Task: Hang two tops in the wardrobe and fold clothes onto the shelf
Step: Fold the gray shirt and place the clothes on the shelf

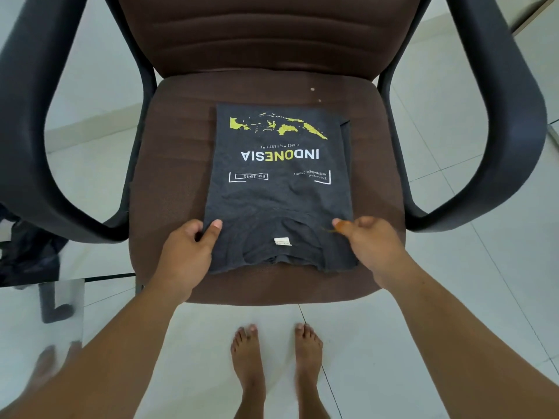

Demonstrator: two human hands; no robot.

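A dark grey T-shirt [278, 201] with a yellow map and the word INDONESIA lies on the brown chair seat [169, 146], its sides folded in to a narrow rectangle and its collar and white label toward me. My left hand [187, 252] pinches the shirt's near left edge, thumb on top. My right hand [372, 240] grips the near right edge the same way. Both hands rest low on the seat.
The chair has a brown backrest [257, 31] and black plastic armrests [39, 164] on both sides. White tiled floor [453, 297] surrounds it. A dark heap of cloth [30, 255] sits at the left by a glass surface. My bare feet stand before the chair.
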